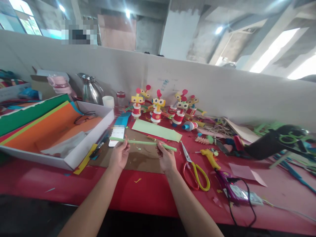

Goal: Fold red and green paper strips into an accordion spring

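A thin light green paper strip (143,142) is stretched level between my two hands, above the brown cardboard (140,161). My left hand (120,151) pinches it near its left end, and my right hand (166,156) grips it short of the right end. Behind the strip lies a wider pale green sheet of paper (158,130), with a small coiled paper spring (151,138) at its near edge. A phone (117,135) rests beyond my left hand. Scissors (195,171) with red and yellow handles lie right of my right hand, blades part open.
Several paper-cup robot figures (156,110) stand at the back. A white box (90,144) of coloured paper sits left, near a steel jug (90,89). At right are a yellow glue gun (211,158), a purple power strip (234,191) with cables, and a black container (264,144) on its side.
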A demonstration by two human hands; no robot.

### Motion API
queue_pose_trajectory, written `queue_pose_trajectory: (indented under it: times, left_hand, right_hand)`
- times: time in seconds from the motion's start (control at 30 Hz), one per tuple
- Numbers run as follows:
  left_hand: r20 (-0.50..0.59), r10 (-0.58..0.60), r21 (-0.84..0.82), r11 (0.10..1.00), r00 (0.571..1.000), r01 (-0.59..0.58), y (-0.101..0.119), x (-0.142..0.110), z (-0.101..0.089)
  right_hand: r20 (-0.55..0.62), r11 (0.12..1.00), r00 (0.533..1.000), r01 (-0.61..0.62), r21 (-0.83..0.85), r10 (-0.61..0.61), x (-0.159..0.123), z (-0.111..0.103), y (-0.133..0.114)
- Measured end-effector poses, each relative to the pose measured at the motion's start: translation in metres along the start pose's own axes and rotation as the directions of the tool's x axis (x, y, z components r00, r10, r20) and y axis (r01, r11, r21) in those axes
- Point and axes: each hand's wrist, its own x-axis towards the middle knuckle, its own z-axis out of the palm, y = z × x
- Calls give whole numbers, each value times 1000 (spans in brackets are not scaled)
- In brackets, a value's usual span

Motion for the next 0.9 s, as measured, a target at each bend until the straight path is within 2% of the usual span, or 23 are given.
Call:
queue_pose_trajectory:
  times: [0.1,0.2,0.47,0.8,0.9]
  left_hand:
    - [55,-29,-79,996,998,34,3,1,-4]
    - [61,-53,-105,993,997,59,4,2,-6]
    - [42,-64,-33,997,997,66,-7,5,1]
    - [62,-131,-37,990,989,134,-1,5,3]
    - [69,-101,-65,992,992,105,3,8,1]
  right_hand:
    - [23,999,1000,16,-37,-15,1,-6,0]
    - [43,1000,999,-7,-18,8,2,-4,5]
    - [124,987,986,-127,96,115,1,8,9]
    - [124,978,984,-147,151,128,2,9,10]
    - [90,967,986,-156,200,140,2,9,6]
